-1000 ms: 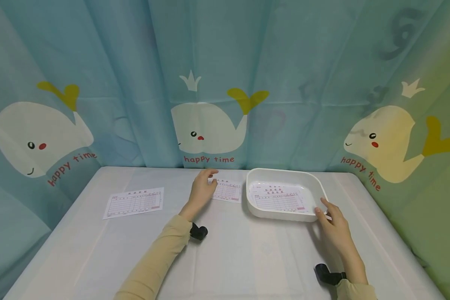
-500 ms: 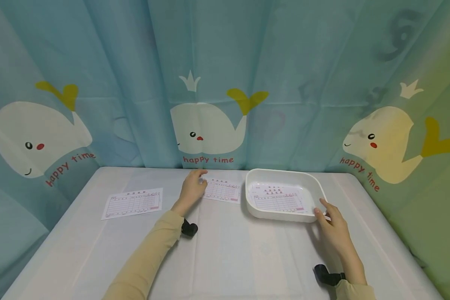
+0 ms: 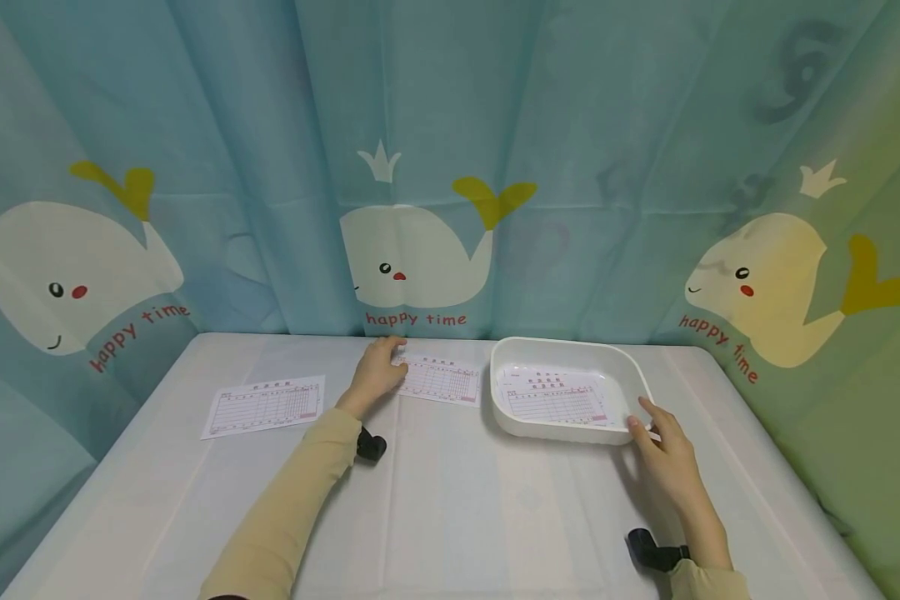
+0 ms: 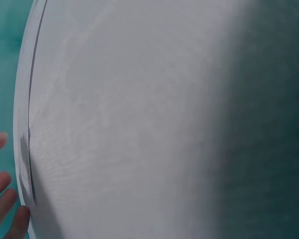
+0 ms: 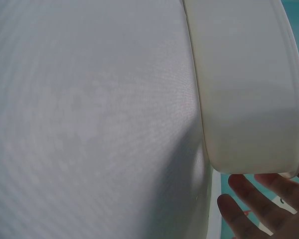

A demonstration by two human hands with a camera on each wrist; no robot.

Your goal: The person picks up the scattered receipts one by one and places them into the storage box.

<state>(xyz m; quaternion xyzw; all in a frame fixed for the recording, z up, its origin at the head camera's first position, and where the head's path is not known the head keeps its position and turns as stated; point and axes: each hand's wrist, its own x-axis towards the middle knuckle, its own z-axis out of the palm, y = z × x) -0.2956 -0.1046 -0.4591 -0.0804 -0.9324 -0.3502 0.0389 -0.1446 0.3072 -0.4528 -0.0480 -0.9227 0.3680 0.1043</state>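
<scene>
In the head view a white form slip (image 3: pixel 438 381) with reddish print lies flat at the table's back. At its left end is my left hand (image 3: pixel 376 372), fingers slightly bent and apart. The left wrist view shows spread fingers (image 4: pixel 4 209) beside the table's far edge; whether they touch the slip I cannot tell. My right hand (image 3: pixel 667 447) holds the near right corner of a white plastic tray (image 3: pixel 562 432), thumb and fingers at its rim. Inside the tray lie overlapping form slips (image 3: pixel 555 404). Another form slip (image 3: pixel 265 407) lies to the left.
A white cloth covers the table (image 3: pixel 465 517). Behind it hangs a blue-green curtain (image 3: pixel 607 275) printed with whales, close against the back edge. The tray stands close to the right end of the middle slip.
My left hand has moved left along the middle slip, uncovering more of its left end. My right hand, the tray and the slips stay about where they were.
</scene>
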